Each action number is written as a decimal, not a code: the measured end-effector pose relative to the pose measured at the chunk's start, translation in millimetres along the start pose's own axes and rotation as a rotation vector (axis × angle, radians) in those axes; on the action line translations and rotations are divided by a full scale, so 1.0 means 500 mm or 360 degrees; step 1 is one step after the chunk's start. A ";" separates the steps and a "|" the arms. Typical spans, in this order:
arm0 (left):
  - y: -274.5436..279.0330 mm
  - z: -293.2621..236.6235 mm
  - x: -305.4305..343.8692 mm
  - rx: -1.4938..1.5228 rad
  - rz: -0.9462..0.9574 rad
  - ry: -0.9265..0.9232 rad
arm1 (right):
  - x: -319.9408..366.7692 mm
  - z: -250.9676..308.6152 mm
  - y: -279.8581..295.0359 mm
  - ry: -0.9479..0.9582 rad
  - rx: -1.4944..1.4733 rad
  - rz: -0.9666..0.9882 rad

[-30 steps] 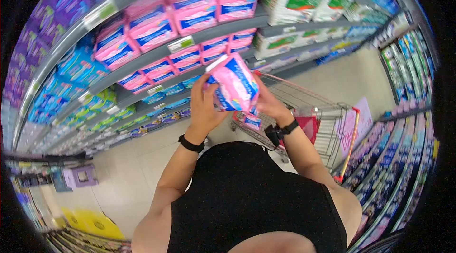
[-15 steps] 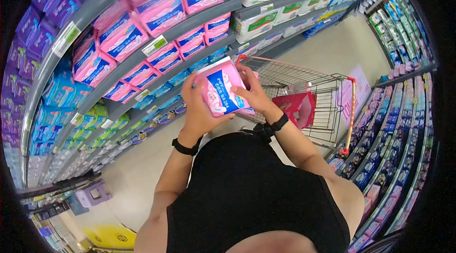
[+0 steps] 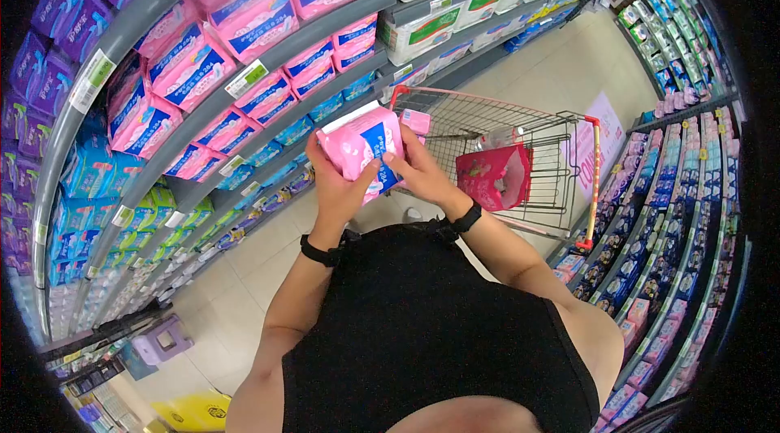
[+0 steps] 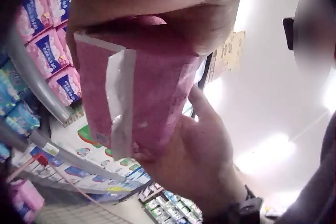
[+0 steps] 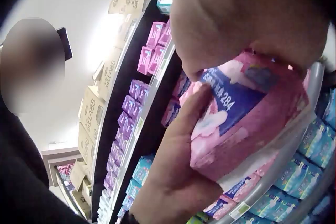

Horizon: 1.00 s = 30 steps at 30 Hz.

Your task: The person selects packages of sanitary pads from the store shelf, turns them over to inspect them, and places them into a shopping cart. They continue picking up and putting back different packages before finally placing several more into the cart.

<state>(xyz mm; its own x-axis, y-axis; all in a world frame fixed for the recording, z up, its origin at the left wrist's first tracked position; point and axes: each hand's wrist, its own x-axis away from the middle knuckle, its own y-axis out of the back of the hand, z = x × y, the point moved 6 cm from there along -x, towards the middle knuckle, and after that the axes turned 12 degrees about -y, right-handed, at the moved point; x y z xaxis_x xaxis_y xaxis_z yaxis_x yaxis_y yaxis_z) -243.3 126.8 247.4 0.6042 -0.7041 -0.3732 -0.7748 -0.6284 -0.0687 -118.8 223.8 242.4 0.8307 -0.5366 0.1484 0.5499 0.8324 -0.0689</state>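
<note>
Left hand (image 3: 340, 193) and right hand (image 3: 424, 174) clamped on opposite sides of a pink packet (image 3: 357, 145), thumbs on its front, forearms reaching forward, wire cart (image 3: 561, 126) just beyond.

Black sleeveless top (image 3: 439, 319) and a black strap (image 3: 321, 253) round each wrist

From overhead, the head view faces down, the pink packet (image 3: 359, 145) toward 11 o'clock. Both wrist views share it close up, tilted upward, the ceiling (image 4: 268, 92) at 2 o'clock in the left, 10 in the right.
</note>
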 end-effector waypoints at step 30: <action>-0.001 0.046 0.033 0.0516 0.0105 0.0505 | -0.023 -0.035 0.018 -0.0008 -0.0147 -0.0009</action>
<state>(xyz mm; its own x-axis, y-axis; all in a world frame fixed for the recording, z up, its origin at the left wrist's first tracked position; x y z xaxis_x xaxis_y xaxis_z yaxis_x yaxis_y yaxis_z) -236.9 123.0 220.1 0.5394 -0.8374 -0.0879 -0.8013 -0.4784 -0.3592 -122.0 235.2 222.6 0.8273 -0.5402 0.1539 0.5603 0.8130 -0.1585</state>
